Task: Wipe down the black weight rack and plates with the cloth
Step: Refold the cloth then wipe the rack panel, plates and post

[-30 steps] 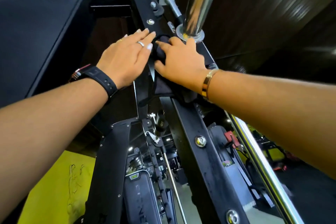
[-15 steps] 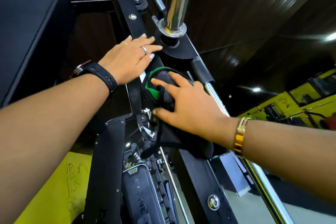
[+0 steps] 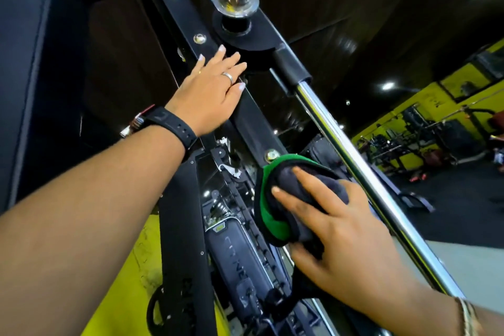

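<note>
My right hand (image 3: 341, 234) holds the cloth (image 3: 286, 194) against the black rack beam (image 3: 253, 123).
The cloth, dark with a green edge, sits bunched on the beam's near stretch, just beside a silver bolt (image 3: 272, 155); my fingers spread over it, thumb hooked under its near side; my left hand (image 3: 210, 95) lies flat, fingers straight, farther up the beam; a chrome rod (image 3: 354, 150) runs along the right.

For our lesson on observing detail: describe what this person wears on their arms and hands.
Both forearms are bare, no sleeves showing. The left hand has a silver ring, pale polished nails and a black-strapped watch with a silver case at the wrist. The right hand shows no rings; a gold bracelet circles its wrist.
</note>
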`<state>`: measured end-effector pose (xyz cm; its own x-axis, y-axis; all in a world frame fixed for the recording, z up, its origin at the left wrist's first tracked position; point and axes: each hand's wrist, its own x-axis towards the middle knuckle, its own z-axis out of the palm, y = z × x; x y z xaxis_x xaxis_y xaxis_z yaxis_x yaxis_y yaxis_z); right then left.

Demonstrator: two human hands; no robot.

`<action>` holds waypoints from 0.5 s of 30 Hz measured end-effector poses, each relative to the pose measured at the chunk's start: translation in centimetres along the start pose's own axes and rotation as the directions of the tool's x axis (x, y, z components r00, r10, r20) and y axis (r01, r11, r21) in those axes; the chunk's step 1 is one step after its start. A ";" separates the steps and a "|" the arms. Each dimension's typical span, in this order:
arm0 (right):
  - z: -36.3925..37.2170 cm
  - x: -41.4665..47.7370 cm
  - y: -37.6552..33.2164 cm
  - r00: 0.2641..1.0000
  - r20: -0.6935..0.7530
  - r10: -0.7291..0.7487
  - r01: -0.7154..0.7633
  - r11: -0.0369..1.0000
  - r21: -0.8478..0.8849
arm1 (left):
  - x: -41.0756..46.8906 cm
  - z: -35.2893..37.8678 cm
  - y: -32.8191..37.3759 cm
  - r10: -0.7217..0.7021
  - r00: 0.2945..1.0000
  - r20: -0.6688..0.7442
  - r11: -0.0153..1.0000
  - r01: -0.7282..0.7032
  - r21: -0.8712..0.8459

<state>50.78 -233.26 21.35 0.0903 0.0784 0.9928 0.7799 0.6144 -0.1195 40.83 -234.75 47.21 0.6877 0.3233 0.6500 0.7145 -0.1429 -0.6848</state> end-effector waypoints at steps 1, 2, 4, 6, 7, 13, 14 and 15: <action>-0.1 -0.2 -0.1 1.000 -0.010 0.004 -0.004 1.000 -0.018 | -0.4 0.1 0.2 0.016 1.000 0.018 1.000 -0.016 0.026; -0.2 0.0 -0.2 1.000 -0.009 0.012 -0.012 0.999 -0.029 | -0.6 0.1 0.4 0.029 0.999 0.029 0.999 -0.031 0.041; -0.1 1.3 -0.4 0.999 0.001 0.039 -0.039 0.999 -0.033 | -0.9 0.4 0.6 0.044 0.999 0.019 0.998 -0.044 0.036; 0.0 3.2 -0.5 0.999 -0.012 0.045 -0.045 0.997 -0.056 | -1.0 0.8 1.0 0.040 0.999 -0.021 0.999 -0.040 0.017; -0.1 4.4 -0.6 0.999 -0.015 0.037 -0.038 0.997 -0.069 | -1.1 1.0 1.1 0.035 0.998 -0.045 0.999 -0.034 0.016; 0.1 8.0 -1.0 0.997 0.022 0.071 -0.070 0.996 -0.048 | -1.3 1.4 1.2 0.053 0.995 -0.087 0.998 -0.050 0.039; 0.1 7.7 -1.0 0.998 0.002 0.067 -0.067 0.997 -0.043 | -1.3 1.5 1.1 0.052 0.994 -0.095 0.998 -0.049 0.039; 0.2 7.1 -1.0 0.998 -0.013 0.057 -0.058 0.997 -0.048 | -1.3 1.6 1.1 0.048 0.993 -0.105 0.998 -0.044 0.037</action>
<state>50.49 -233.13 28.56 0.1425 0.1034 0.9844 0.8024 0.5702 -0.1760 40.54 -233.88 45.06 0.7306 0.2161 0.6478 0.6785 -0.1222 -0.7244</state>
